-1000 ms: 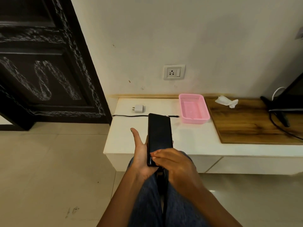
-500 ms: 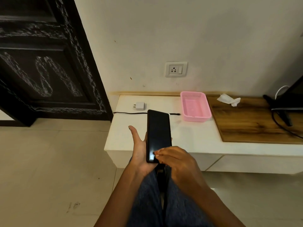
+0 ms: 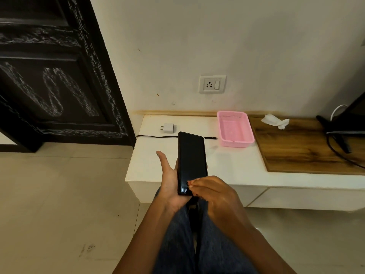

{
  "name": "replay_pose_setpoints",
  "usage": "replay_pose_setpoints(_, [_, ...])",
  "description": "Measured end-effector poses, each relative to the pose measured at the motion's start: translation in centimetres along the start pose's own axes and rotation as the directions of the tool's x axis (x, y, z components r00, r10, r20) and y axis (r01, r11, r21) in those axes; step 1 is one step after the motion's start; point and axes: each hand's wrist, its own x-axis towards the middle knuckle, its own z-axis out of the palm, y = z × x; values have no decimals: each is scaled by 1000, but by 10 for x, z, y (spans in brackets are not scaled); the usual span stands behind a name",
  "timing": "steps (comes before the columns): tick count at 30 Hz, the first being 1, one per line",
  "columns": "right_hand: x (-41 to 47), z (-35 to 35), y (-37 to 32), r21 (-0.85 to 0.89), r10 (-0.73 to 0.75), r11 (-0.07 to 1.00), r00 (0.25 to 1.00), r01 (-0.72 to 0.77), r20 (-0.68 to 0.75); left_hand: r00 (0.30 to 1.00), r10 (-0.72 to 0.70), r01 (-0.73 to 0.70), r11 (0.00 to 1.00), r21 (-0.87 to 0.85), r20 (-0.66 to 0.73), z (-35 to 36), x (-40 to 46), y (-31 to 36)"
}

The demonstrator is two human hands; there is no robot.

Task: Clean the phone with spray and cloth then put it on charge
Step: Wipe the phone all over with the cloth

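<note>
The right hand point(image 3: 214, 191) has its fingers bunched together, with the fingertips point(image 3: 190, 182) pressed on the lower part of the phone point(image 3: 191, 162) screen; whether they pinch anything cannot be determined. The left hand point(image 3: 170, 180) cradles the phone from beneath and along its left edge, thumb extended upward and clear of the screen. The phone is held dark screen up, above the front edge of the white shelf point(image 3: 227, 165). On the shelf behind it lie a white charger adapter point(image 3: 168, 128) and a black cable point(image 3: 156, 136). A pink basket point(image 3: 235, 128) stands to the right, beside a wooden board point(image 3: 300, 147) carrying a crumpled white cloth point(image 3: 275, 121). A wall socket point(image 3: 212, 84) is mounted above.
</note>
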Motion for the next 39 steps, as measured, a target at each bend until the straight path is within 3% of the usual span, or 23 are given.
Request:
replay_pose_setpoints(4, [12,9,-11,21,-16,1000,998,17,-68,1000,0,0,999,40,-1,1,2,3])
replay_pose_setpoints(7, [4,15,-23,33,-70,997,997,71,-21,1000,-1,1,1000,-11,0,-2,0,4])
replay_pose_setpoints(15, [8,5,-12,-17,9,1000,1000,-9,-27,1000,-2,2,999,-48,20,-3,-1,2])
replay_pose_setpoints(18, [12,12,-22,13,-30,999,998,30,-55,1000,-16,16,1000,-18,11,-3,1,2])
replay_pose_setpoints(23, [3,5,-18,20,-60,998,998,59,12,1000,-12,12,998,-64,1,-6,-1,1])
replay_pose_setpoints(28, [15,-2,-9,-5,45,999,999,-45,9,999,-7,9,999,-44,50,-3,0,0])
replay_pose_setpoints(35, [2,4,-27,-15,-69,997,996,70,50,1000,-18,19,997,-77,14,-5,-1,1])
replay_pose_setpoints(39, [-1,-9,-8,-80,-26,996,997,32,75,998,32,-23,990,-136,61,-7,-2,3])
